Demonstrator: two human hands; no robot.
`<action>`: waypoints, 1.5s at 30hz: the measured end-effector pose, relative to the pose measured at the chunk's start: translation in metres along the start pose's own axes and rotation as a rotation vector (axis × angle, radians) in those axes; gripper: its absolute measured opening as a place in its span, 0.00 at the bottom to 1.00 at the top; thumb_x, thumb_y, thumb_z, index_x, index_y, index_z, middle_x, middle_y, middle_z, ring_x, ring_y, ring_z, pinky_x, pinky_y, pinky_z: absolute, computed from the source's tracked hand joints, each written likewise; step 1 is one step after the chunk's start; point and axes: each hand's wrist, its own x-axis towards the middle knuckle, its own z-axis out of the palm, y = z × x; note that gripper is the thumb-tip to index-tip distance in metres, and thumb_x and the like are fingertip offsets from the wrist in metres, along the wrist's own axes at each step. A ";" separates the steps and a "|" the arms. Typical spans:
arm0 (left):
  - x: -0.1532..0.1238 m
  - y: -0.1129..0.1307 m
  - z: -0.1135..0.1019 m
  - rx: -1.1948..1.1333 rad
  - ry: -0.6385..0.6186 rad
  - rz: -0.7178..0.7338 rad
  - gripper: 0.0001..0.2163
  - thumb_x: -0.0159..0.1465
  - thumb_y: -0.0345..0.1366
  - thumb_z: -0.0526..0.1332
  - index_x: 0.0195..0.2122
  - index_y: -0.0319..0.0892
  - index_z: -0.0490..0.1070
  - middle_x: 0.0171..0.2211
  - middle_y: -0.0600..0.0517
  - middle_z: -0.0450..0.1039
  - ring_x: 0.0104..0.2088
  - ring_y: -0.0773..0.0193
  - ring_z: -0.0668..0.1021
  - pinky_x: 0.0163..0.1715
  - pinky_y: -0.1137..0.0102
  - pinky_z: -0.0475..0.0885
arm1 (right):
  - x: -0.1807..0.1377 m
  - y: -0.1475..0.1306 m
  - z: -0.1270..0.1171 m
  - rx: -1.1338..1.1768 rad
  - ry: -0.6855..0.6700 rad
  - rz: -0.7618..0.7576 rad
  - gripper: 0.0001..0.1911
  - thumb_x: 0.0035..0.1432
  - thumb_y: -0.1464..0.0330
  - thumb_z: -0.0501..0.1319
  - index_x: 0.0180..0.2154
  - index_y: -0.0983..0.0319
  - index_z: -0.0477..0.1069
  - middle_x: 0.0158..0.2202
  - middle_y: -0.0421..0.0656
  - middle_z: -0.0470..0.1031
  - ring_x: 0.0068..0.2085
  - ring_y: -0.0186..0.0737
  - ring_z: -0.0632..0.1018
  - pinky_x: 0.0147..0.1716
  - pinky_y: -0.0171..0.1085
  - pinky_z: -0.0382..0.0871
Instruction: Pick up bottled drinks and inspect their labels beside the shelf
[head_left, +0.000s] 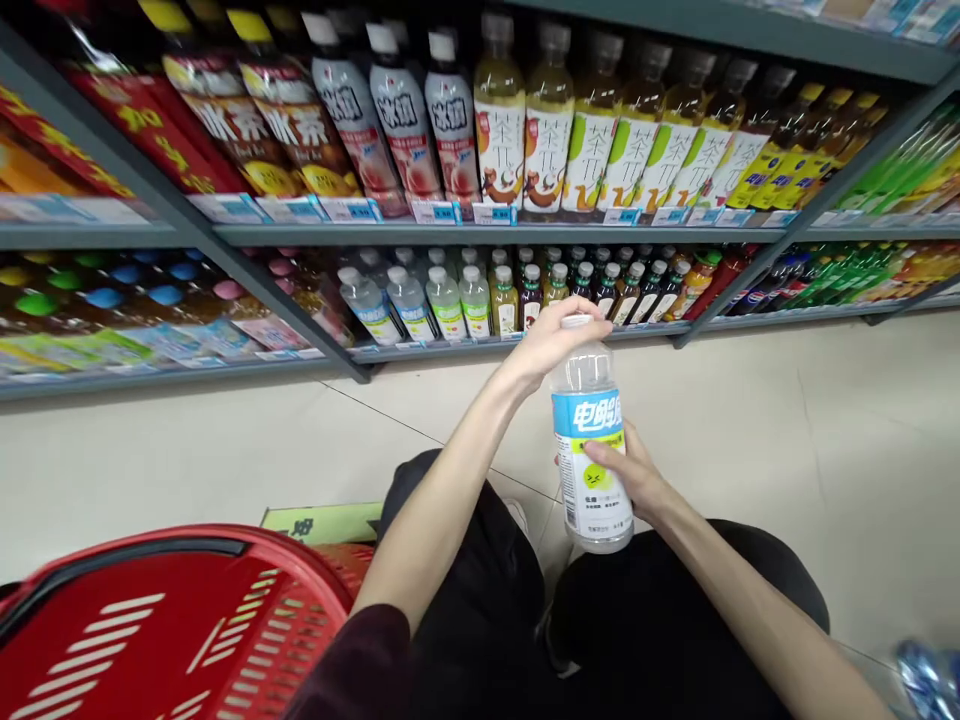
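Observation:
A clear drink bottle [589, 490] with a blue, white and yellow-green label stands almost upright above my knees, slightly tilted. The fingers of my left hand [559, 338] are closed around its white cap at the top. Lower down, my right hand [637, 470] grips the bottle's side, with the thumb across the label and the other fingers hidden behind it. Similar small bottles [367, 305] with blue labels and white caps line the bottom shelf beyond my left hand.
A red shopping basket [150, 620] with a black handle is at the lower left. Ahead, the grey shelf [480, 235] carries rows of tea bottles [499, 120]. Pale floor tiles [750, 430] lie below it. A blurred blue-and-clear object [930, 680] shows at the lower right corner.

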 end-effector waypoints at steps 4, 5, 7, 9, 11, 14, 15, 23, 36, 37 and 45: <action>-0.003 0.006 -0.012 0.472 -0.006 0.063 0.13 0.63 0.46 0.65 0.31 0.41 0.73 0.34 0.51 0.75 0.36 0.63 0.74 0.39 0.68 0.65 | 0.006 0.003 -0.003 -0.311 0.151 -0.152 0.31 0.50 0.56 0.76 0.50 0.59 0.68 0.43 0.45 0.80 0.42 0.48 0.82 0.43 0.44 0.77; -0.004 0.007 -0.014 0.588 -0.002 0.046 0.13 0.64 0.47 0.63 0.31 0.42 0.74 0.33 0.51 0.75 0.36 0.61 0.74 0.38 0.67 0.65 | 0.007 0.004 -0.005 -0.401 0.179 -0.170 0.32 0.50 0.56 0.76 0.52 0.59 0.67 0.44 0.46 0.80 0.43 0.49 0.82 0.44 0.45 0.76; -0.006 0.006 -0.016 0.785 0.006 0.020 0.12 0.65 0.45 0.61 0.30 0.42 0.74 0.31 0.51 0.76 0.35 0.59 0.75 0.38 0.66 0.65 | 0.010 0.008 -0.010 -0.615 0.251 -0.191 0.37 0.49 0.54 0.75 0.56 0.58 0.65 0.46 0.46 0.80 0.44 0.52 0.82 0.45 0.47 0.76; -0.008 0.002 -0.016 0.902 -0.003 0.018 0.10 0.65 0.41 0.60 0.29 0.43 0.73 0.31 0.50 0.76 0.36 0.58 0.76 0.39 0.66 0.65 | 0.014 0.013 -0.016 -0.854 0.327 -0.191 0.40 0.49 0.52 0.73 0.59 0.57 0.63 0.46 0.47 0.81 0.45 0.56 0.82 0.45 0.48 0.75; -0.011 -0.006 -0.014 0.953 -0.017 0.022 0.09 0.65 0.39 0.60 0.29 0.43 0.72 0.32 0.50 0.77 0.37 0.58 0.77 0.40 0.66 0.65 | 0.018 0.018 -0.021 -1.042 0.353 -0.166 0.41 0.50 0.51 0.71 0.61 0.57 0.61 0.45 0.47 0.82 0.45 0.60 0.83 0.42 0.49 0.74; -0.013 -0.020 -0.009 0.978 -0.032 0.048 0.10 0.67 0.41 0.60 0.30 0.42 0.69 0.33 0.50 0.76 0.38 0.58 0.77 0.41 0.67 0.66 | 0.022 0.024 -0.028 -1.222 0.341 -0.107 0.41 0.52 0.51 0.66 0.63 0.58 0.57 0.45 0.50 0.82 0.44 0.65 0.83 0.39 0.49 0.72; -0.014 -0.023 -0.008 0.973 -0.044 0.071 0.10 0.67 0.41 0.60 0.30 0.42 0.68 0.34 0.50 0.75 0.39 0.58 0.76 0.41 0.67 0.66 | 0.022 0.025 -0.030 -1.259 0.338 -0.100 0.42 0.53 0.51 0.65 0.64 0.58 0.56 0.47 0.51 0.81 0.44 0.65 0.83 0.38 0.49 0.72; -0.028 0.003 -0.028 0.793 -0.502 0.111 0.12 0.61 0.39 0.65 0.43 0.42 0.66 0.44 0.49 0.68 0.41 0.60 0.73 0.40 0.67 0.69 | 0.019 0.026 -0.044 -1.330 0.343 -0.208 0.39 0.54 0.50 0.62 0.64 0.52 0.56 0.59 0.46 0.76 0.45 0.60 0.82 0.33 0.45 0.71; -0.089 0.047 -0.017 1.217 -0.562 0.051 0.12 0.51 0.31 0.59 0.33 0.45 0.55 0.37 0.50 0.63 0.30 0.61 0.67 0.24 0.65 0.52 | 0.020 0.042 -0.023 -1.426 0.094 -0.363 0.33 0.60 0.52 0.58 0.64 0.52 0.56 0.56 0.45 0.78 0.41 0.58 0.84 0.30 0.45 0.73; -0.089 0.050 -0.016 1.216 -0.556 0.051 0.12 0.51 0.31 0.59 0.32 0.45 0.55 0.36 0.51 0.64 0.30 0.61 0.67 0.24 0.64 0.52 | 0.021 0.043 -0.020 -1.407 0.096 -0.364 0.34 0.59 0.51 0.59 0.63 0.53 0.56 0.54 0.45 0.79 0.41 0.59 0.85 0.30 0.45 0.73; -0.085 0.073 -0.036 1.242 -0.409 0.011 0.11 0.47 0.33 0.58 0.29 0.44 0.54 0.32 0.52 0.67 0.32 0.60 0.67 0.29 0.65 0.56 | 0.005 0.042 -0.021 -1.326 0.100 -0.539 0.27 0.70 0.49 0.51 0.64 0.55 0.58 0.60 0.48 0.75 0.44 0.53 0.85 0.30 0.44 0.76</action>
